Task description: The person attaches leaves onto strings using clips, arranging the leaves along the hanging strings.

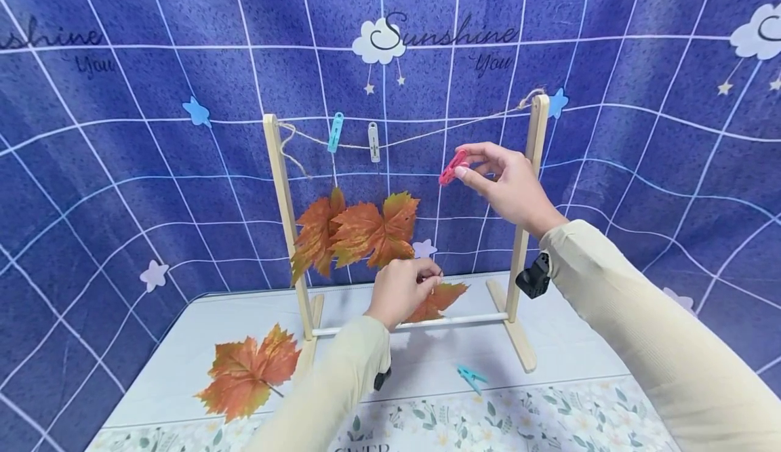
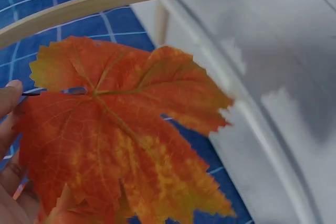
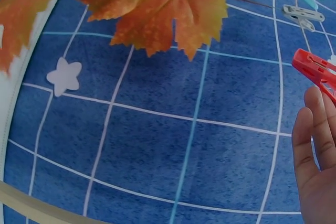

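Observation:
My right hand (image 1: 512, 188) pinches a pink-red clothespin (image 1: 453, 168) in front of the twine (image 1: 451, 128), near the right post. In the right wrist view the clothespin (image 3: 316, 70) points toward the line. Lower down, my left hand (image 1: 399, 291) pinches the thin stem of an orange artificial leaf (image 1: 434, 303), partly hidden behind the hand. The left wrist view shows that leaf (image 2: 121, 124) spread out, stem toward the fingertips. A blue clothespin (image 1: 335, 132) and a grey clothespin (image 1: 373, 142) sit on the twine, with two orange leaves (image 1: 379, 230) hanging below them by their stems.
A wooden frame (image 1: 283, 215) with a white lower bar (image 1: 476, 319) stands on the table (image 1: 183, 333). Another orange leaf (image 1: 250, 374) lies at the left front. A teal clothespin (image 1: 471, 377) lies in front of the frame. Behind hangs a blue gridded cloth (image 1: 183, 154).

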### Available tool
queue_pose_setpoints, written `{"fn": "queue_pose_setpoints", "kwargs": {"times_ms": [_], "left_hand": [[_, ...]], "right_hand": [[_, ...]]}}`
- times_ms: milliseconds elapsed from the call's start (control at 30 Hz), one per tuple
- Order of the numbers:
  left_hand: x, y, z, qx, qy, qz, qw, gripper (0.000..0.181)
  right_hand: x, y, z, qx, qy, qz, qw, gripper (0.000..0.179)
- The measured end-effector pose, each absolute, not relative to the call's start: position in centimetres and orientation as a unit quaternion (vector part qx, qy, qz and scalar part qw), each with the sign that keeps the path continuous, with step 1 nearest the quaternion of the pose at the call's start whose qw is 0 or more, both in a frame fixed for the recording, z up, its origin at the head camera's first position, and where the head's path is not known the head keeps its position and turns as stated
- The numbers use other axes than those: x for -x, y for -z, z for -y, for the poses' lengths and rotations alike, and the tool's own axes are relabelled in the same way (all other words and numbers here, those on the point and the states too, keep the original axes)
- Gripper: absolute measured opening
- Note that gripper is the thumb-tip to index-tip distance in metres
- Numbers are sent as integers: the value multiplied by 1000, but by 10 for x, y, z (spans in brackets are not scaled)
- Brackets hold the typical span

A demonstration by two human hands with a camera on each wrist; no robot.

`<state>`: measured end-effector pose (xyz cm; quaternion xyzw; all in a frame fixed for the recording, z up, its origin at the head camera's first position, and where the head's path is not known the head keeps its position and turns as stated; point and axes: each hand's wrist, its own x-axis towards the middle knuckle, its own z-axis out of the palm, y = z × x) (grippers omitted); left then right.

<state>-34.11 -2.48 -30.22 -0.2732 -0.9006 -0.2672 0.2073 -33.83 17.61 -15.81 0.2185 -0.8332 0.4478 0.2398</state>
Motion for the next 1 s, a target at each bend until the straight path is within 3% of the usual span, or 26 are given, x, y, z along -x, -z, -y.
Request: {"fn": "queue_pose_setpoints", "kwargs": {"times_ms": [300, 1000], "left_hand": [[351, 268, 14, 238, 329, 891, 201, 5], [368, 206, 7, 152, 356, 886, 256, 10]], "right_hand": [[342, 140, -170, -225, -431, 838, 247, 39], [353, 88, -158, -240, -371, 848, 292, 31]]}}
